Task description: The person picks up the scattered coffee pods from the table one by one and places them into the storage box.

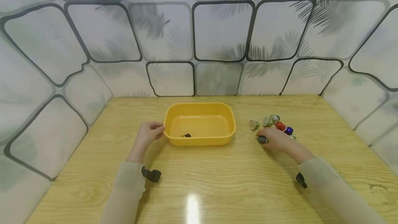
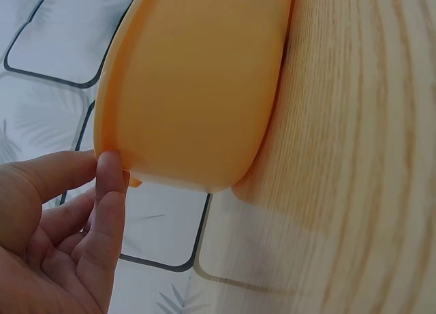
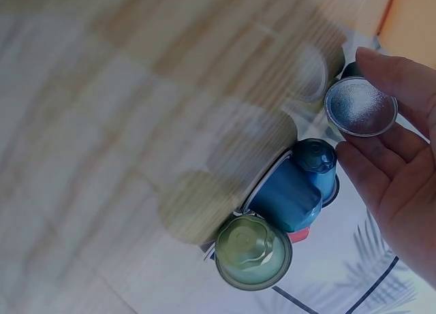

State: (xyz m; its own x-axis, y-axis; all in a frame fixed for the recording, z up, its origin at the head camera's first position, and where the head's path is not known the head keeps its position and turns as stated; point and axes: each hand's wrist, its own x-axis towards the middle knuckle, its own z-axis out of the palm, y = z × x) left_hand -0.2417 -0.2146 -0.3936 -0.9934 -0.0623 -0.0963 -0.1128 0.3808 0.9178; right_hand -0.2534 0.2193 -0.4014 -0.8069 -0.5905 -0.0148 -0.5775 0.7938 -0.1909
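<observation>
My left hand [image 1: 147,138] pinches the rim at the left end of a yellow plastic basin [image 1: 199,141]; the left wrist view shows thumb and fingertips at the basin's edge [image 2: 107,116]. To the right of the basin, my right hand [image 1: 278,141] holds a dark coffee capsule [image 1: 262,139] between thumb and fingers. Its silver foil lid [image 3: 361,106] faces the right wrist camera. Around that hand lie more capsules: a pale green one [image 1: 253,124], a red one [image 1: 280,126] and a blue one [image 1: 289,130]. A small dark capsule [image 1: 187,135] shows partly inside the basin.
Close to the right hand, a teal-blue capsule [image 3: 283,195] and a green capsule [image 3: 252,251] sit side by side. A light wooden table [image 1: 217,175] carries everything. Patterned white panels [image 1: 169,78] stand behind it and along both sides.
</observation>
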